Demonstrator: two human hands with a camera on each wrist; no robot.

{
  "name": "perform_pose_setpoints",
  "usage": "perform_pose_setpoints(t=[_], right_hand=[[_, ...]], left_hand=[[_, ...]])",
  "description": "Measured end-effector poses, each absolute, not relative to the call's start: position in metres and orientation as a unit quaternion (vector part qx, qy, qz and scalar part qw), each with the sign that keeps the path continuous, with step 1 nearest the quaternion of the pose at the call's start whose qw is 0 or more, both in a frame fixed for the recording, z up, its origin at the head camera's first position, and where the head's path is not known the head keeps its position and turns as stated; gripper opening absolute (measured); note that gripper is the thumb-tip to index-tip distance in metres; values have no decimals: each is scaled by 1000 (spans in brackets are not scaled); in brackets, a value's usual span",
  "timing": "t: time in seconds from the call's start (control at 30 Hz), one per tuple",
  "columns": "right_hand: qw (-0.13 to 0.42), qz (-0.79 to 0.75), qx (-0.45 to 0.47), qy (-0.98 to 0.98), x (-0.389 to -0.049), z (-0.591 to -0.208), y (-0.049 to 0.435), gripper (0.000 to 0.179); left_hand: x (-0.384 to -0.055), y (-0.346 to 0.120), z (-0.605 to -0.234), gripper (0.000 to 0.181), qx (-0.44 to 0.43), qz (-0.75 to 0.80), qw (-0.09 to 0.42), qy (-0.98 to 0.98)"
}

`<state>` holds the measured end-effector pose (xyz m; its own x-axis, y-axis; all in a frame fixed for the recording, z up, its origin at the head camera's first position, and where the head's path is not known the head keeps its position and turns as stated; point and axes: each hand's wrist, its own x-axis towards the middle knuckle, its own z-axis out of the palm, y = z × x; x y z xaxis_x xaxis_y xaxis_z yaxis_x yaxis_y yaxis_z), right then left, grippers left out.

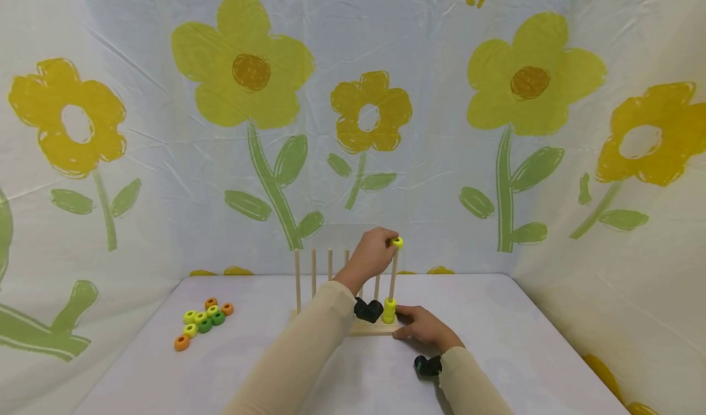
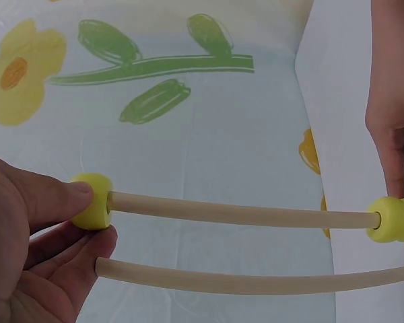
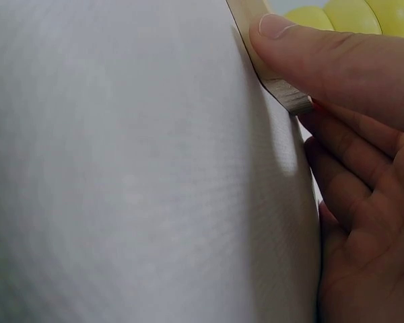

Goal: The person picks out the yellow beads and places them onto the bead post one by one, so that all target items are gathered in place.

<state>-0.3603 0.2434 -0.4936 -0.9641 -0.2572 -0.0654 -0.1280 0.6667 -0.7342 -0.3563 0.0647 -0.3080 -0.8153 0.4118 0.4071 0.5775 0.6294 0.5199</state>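
A wooden peg rack has its base (image 1: 375, 328) on the table, with a row of upright pegs. My left hand (image 1: 374, 254) pinches a yellow bead (image 2: 93, 202) between thumb and fingers at the top of the rightmost peg (image 2: 242, 212); the bead sits right at the peg's tip. Low on that same peg, several yellow beads (image 1: 389, 311) are stacked. Down at the base's right end, my right hand (image 1: 425, 328) grips the wood, thumb (image 3: 303, 57) on top and fingers along the end. My left forearm hides part of the middle pegs.
Loose orange, yellow and green beads (image 1: 201, 320) lie grouped on the left of the table (image 1: 265, 366). Black wrist cameras (image 1: 368, 309) hang near each sleeve. A cloth with printed flowers (image 1: 430, 206) stands behind the table and along both sides.
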Motion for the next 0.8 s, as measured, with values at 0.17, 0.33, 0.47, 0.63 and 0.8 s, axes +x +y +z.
perform_pose_setpoints(t=[0.17,0.33,0.47,0.63,0.8], right_hand=[[84,-390,-103,911,-359,-493,243,72],[83,-387,-99,913,-359,-491,243,72],[84,-389,-99,912,-360,-492,243,72],[83,-387,-105,912,-361,-494,243,72],[78,-386,-108,913,-359,-492,244,71]], left_hand=[[-356,65,-307,32,-276,-330,109,-896],[-356,65,-305,34,-273,-327,95,-900],[-354,65,-303,34,-263,-320,84,-906],[-352,63,-304,34,-260,-322,84,-907],[-353,60,-309,33,-276,-345,102,-891]])
